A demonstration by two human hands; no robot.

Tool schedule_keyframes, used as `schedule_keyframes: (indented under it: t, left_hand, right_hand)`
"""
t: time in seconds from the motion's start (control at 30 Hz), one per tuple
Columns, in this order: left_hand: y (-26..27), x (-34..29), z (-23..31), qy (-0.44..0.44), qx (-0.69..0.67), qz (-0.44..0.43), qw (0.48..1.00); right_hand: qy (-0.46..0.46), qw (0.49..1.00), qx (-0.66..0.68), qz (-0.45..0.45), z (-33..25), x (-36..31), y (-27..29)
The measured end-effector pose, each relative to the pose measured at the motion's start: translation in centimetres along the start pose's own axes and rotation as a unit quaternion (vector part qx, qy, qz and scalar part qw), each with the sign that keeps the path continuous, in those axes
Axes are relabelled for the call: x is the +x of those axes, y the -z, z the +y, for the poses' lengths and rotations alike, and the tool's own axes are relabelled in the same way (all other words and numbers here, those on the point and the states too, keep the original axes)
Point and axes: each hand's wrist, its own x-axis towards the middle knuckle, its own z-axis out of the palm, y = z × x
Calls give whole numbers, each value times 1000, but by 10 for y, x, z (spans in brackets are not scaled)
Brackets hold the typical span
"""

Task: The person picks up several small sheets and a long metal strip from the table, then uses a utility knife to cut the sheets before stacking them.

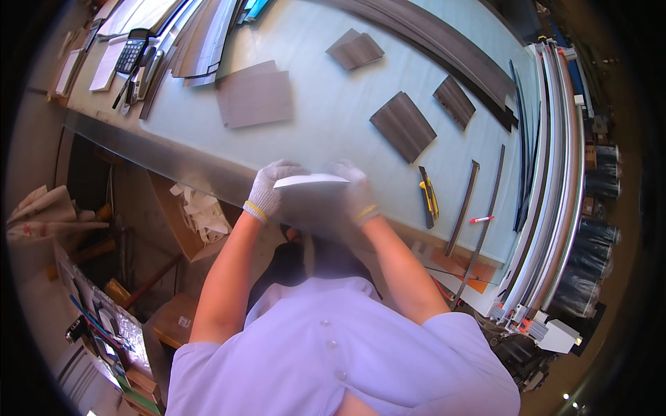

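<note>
Both hands wear white knitted gloves with yellow cuffs. Between them, at the table's near edge, is a dark grey sheet (pixel 313 206), bent so that a white strip shows along its far edge. My left hand (pixel 267 188) grips its left side, with fingers curled over it. At the opposite side my right hand (pixel 357 188), slightly blurred, also holds the sheet. Beyond my left hand a pile of grey-brown sheets (pixel 257 97) lies on the table. Darker cut pieces (pixel 404 127) rest farther right, with a narrower pile (pixel 454 102) and another small pile (pixel 355 51) behind them.
A yellow utility knife (pixel 431 195), dark straight strips (pixel 462 209) and a red pen (pixel 481 220) lie at the right. A long roller machine (pixel 548 173) borders the glossy table (pixel 326 132). A calculator (pixel 131 54) sits far left. Below, a cardboard box (pixel 173 216) holds white scraps.
</note>
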Motion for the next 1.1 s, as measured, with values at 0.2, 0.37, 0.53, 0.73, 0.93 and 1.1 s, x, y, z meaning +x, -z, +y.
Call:
schedule_keyframes:
  t: [0.2, 0.37, 0.53, 0.73, 0.93, 1.1]
  left_hand:
    - [-3, -2, -3, 4, -12, 20, 1000]
    - [0, -3, 6, 89, -123, 50, 987]
    - [31, -17, 62, 142, -437, 174, 871]
    - [5, -35, 106, 160, -355, 156, 908]
    - [10, -37, 129, 5, -144, 214, 966]
    - [21, -42, 141, -6, -103, 213, 972]
  right_hand:
    - [4, 1000, -29, 1, -58, 8, 50]
    - [36, 998, 44, 28, -53, 12, 52]
    - [-249, 903, 345, 65, -61, -2, 63]
    - [-262, 854, 444, 67, -65, -14, 51]
    - [-240, 888, 388, 56, -73, -9, 61]
    - [-143, 969, 174, 104, -104, -2, 90]
